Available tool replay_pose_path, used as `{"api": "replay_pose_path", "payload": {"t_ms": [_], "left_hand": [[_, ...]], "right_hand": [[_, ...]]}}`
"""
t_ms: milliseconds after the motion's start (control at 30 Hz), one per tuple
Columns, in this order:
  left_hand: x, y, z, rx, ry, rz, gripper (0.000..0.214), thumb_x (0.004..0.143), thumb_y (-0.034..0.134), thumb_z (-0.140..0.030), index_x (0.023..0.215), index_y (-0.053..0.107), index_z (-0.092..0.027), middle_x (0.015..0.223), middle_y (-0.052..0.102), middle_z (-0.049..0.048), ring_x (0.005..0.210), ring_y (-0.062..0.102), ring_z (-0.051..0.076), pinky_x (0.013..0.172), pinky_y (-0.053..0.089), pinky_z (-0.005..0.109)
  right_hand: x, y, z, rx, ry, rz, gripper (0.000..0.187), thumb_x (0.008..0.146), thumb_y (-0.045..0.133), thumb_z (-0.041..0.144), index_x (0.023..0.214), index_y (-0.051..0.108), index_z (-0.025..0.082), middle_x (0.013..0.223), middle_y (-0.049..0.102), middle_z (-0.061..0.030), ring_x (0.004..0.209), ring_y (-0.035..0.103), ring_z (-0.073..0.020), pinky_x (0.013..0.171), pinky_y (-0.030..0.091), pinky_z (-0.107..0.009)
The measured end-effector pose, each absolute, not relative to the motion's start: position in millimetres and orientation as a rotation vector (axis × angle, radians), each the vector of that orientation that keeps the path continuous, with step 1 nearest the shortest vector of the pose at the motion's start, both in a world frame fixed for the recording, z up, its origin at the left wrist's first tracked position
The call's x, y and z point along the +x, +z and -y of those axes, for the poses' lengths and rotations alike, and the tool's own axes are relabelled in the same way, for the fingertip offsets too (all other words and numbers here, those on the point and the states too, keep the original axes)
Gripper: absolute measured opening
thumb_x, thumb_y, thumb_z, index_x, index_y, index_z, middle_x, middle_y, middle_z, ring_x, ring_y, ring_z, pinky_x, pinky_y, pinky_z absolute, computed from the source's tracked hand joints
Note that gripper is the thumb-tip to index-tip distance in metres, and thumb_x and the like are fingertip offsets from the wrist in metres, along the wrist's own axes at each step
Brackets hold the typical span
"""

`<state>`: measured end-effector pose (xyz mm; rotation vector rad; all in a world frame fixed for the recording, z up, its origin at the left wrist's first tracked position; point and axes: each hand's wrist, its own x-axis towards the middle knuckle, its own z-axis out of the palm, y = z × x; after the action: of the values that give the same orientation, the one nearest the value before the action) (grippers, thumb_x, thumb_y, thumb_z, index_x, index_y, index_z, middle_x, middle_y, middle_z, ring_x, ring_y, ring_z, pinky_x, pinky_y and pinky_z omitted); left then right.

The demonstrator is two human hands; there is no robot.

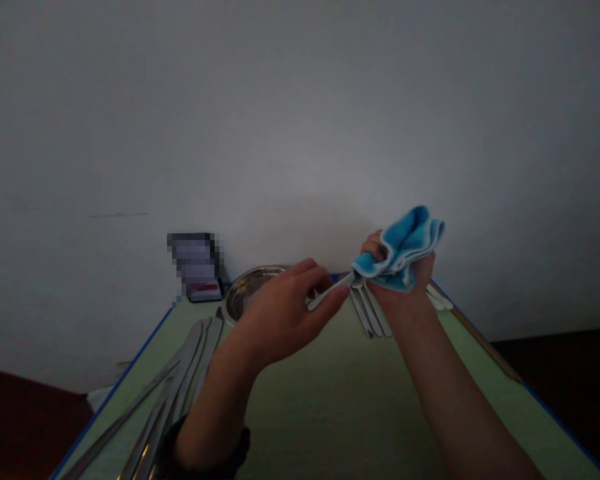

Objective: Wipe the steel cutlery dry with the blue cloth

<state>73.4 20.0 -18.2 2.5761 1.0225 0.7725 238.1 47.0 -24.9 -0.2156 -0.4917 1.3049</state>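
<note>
My left hand (293,303) is closed, with thumb and fingers on the handle of a metal piece of cutlery (334,288). The far end of that piece runs into a blue cloth (405,243) with white edging, so its kind is hidden. My right hand (375,248) grips the cloth, bunched up around that end, above the table's far right. Beneath my right hand lie several metal cutlery pieces (370,310), side by side, their upper ends partly covered. Behind my left hand stands a round shiny metal dish (236,297), partly hidden by the hand.
Several long table knives (180,380) lie along the left side of the pale green table (325,407). A phone (197,267) leans on the wall (300,133) at the back left. White utensils (439,299) and a brown stick (485,343) lie near the right edge.
</note>
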Motion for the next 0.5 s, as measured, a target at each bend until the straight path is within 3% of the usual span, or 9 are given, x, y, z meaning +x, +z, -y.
{"api": "replay_pose_path", "payload": {"t_ms": [133, 267, 367, 500], "left_hand": [[65.3, -16.4, -21.6, 2.632, 0.481, -0.958, 0.038, 0.093, 0.036, -0.038, 0.064, 0.048, -0.017, 0.061, 0.045, -0.0034, 0.056, 0.043, 0.01, 0.055, 0.031, 0.025], [53.9, -10.3, -21.0, 2.565, 0.445, -0.955, 0.039, 0.093, 0.036, -0.04, 0.063, 0.047, -0.017, 0.062, 0.047, -0.0028, 0.057, 0.044, 0.01, 0.056, 0.033, 0.025], [54.2, -9.9, -20.1, 2.487, 0.587, -0.893, 0.043, 0.094, 0.032, -0.041, 0.06, 0.045, -0.017, 0.061, 0.046, -0.0019, 0.057, 0.043, 0.011, 0.057, 0.034, 0.026], [64.8, -23.2, -23.7, 2.281, 1.134, -0.74, 0.041, 0.094, 0.027, -0.04, 0.069, 0.051, -0.017, 0.072, 0.049, 0.0023, 0.067, 0.047, 0.015, 0.065, 0.038, 0.031]], "right_hand": [[249.1, -26.6, -49.6, -0.239, 1.314, 0.417, 0.05, 0.084, 0.028, 0.045, 0.04, 0.031, 0.021, 0.034, 0.037, 0.0045, 0.031, 0.032, -0.0066, 0.034, 0.024, -0.019], [269.2, -30.1, -52.7, -0.174, 1.221, 0.404, 0.047, 0.079, 0.039, 0.043, 0.04, 0.03, 0.021, 0.035, 0.036, 0.0049, 0.033, 0.031, -0.0071, 0.034, 0.026, -0.02], [277.5, -30.6, -52.0, -0.125, 1.185, 0.475, 0.047, 0.077, 0.046, 0.044, 0.041, 0.028, 0.021, 0.037, 0.033, 0.0056, 0.035, 0.031, -0.0073, 0.035, 0.028, -0.021], [275.2, -33.9, -54.0, -0.031, 1.179, 0.495, 0.048, 0.079, 0.045, 0.045, 0.041, 0.027, 0.021, 0.038, 0.032, 0.0061, 0.034, 0.03, -0.0066, 0.035, 0.029, -0.021]]}}
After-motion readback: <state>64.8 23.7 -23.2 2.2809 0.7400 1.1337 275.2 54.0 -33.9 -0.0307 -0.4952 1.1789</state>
